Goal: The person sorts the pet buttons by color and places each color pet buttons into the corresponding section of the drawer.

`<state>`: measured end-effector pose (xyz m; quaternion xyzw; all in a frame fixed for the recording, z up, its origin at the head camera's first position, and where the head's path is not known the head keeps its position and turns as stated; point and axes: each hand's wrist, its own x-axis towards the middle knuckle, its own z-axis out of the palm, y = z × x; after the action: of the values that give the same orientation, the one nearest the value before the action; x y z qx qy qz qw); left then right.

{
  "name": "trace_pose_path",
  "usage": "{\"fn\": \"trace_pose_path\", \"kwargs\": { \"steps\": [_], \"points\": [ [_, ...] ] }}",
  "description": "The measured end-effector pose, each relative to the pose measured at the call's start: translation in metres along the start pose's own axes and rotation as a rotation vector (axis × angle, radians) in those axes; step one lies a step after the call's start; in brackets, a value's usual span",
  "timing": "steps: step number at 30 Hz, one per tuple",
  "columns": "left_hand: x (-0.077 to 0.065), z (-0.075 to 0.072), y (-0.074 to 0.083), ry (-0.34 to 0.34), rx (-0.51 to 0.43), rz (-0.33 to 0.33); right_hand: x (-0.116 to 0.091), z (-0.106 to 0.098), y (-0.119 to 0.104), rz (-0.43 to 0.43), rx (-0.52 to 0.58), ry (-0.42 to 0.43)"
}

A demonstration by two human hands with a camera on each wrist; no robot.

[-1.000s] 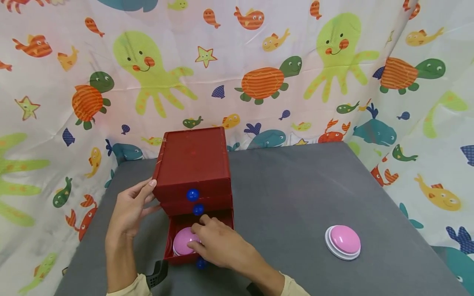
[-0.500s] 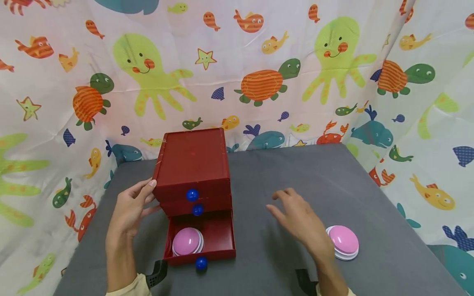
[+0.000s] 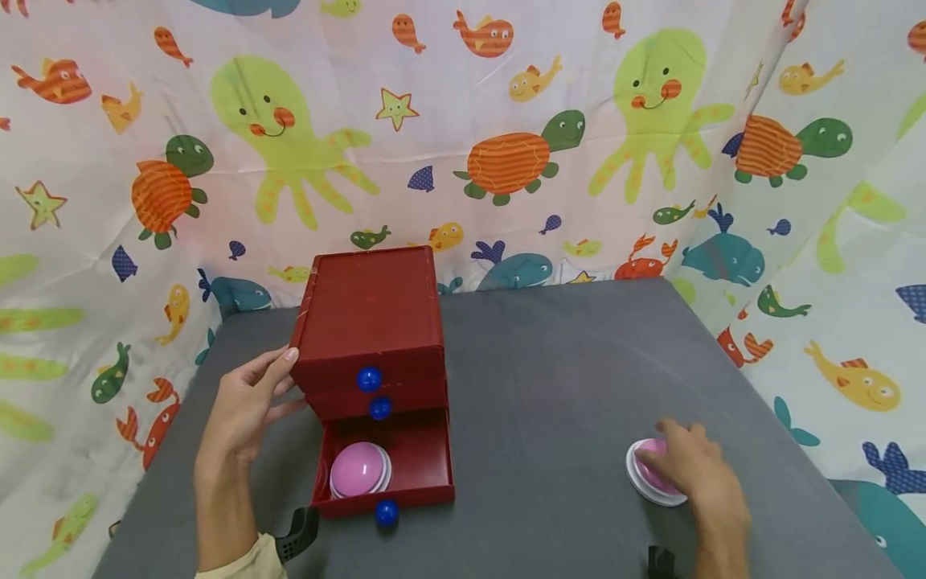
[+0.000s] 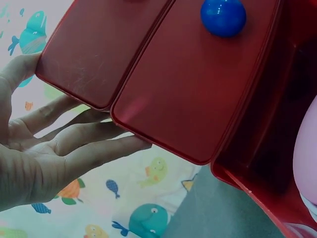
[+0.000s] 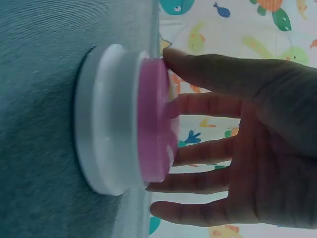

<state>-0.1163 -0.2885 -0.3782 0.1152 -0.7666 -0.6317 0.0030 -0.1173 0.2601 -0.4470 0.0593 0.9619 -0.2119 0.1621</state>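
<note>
A dark red drawer cabinet (image 3: 369,310) with blue ball knobs stands left of centre, its bottom drawer (image 3: 427,462) pulled out. Inside that drawer, on the left, sits a pink push button (image 3: 358,469) with a white base. My left hand (image 3: 239,410) touches the cabinet's left side, its thumb at the upper front corner and its fingers stretched along the side wall. On the right of the table, my right hand (image 3: 700,470) is spread over a second pink push button (image 5: 156,124), fingertips right at the dome. The white base (image 5: 111,119) rests on the table.
The grey tabletop (image 3: 535,386) stretches between the cabinet and the right-hand button. A curtain (image 3: 434,104) printed with sea animals hangs behind the table and along both sides. One blue knob (image 3: 387,513) juts from the front of the pulled-out drawer.
My right hand has left the button in the drawer and moved right across the table to the other button. The left hand stays against the cabinet.
</note>
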Motion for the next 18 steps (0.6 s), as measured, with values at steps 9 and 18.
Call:
{"fn": "trace_pose_path", "kwargs": {
  "steps": [9, 18],
  "points": [
    [0.0, 0.002, 0.001, -0.001, 0.024, -0.046, -0.003, 0.011, 0.003, 0.012, 0.022, -0.037],
    [0.003, -0.001, -0.002, 0.003, 0.026, -0.045, 0.002, 0.017, -0.004, -0.014, 0.007, 0.052]
  ]
}}
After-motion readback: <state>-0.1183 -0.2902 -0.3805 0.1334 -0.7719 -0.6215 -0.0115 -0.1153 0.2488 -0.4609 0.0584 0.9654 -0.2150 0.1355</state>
